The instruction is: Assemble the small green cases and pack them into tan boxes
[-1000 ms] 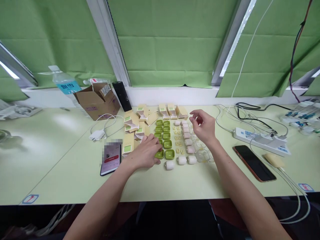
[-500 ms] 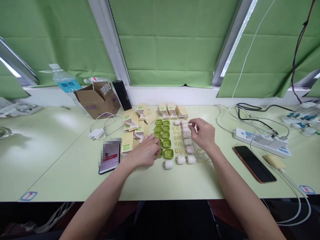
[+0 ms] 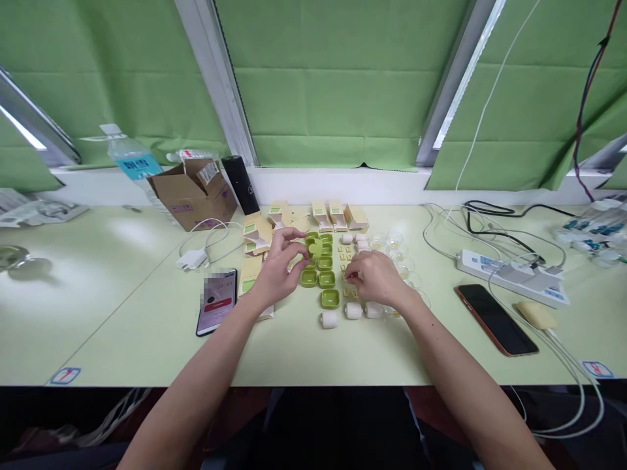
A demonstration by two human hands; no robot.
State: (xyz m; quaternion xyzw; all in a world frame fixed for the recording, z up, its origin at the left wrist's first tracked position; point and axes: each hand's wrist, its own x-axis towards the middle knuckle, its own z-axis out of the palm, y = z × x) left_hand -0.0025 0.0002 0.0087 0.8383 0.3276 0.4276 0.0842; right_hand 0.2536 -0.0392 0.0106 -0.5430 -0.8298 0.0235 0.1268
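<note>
My left hand point(image 3: 283, 266) is raised over the green dishes, its thumb and fingers shut on a small green dish point(image 3: 315, 247) turned up on its side. Below it, two columns of similar rounded-square green dishes point(image 3: 326, 280) lie on the table. Over the small yellow clips point(image 3: 341, 249), my right hand point(image 3: 376, 277) is closed with fingertips pinched together; whatever they grip is hidden. White cylindrical pieces point(image 3: 353, 311) lie in front of that hand and beyond it. Clear round plastic covers point(image 3: 394, 240) sit to its right.
Open cream cartons point(image 3: 257, 233) stand behind and left of the dishes. A lit phone point(image 3: 217, 303), charger point(image 3: 192, 259), brown box point(image 3: 196, 196) and black flask point(image 3: 240, 183) are left. A dark phone point(image 3: 496, 320) and power strip point(image 3: 512, 277) with cables are right.
My left hand has lifted the nearest left-column green dish and carried it up and away from me. My right hand has moved left and nearer, from the white pieces to the yellow clips.
</note>
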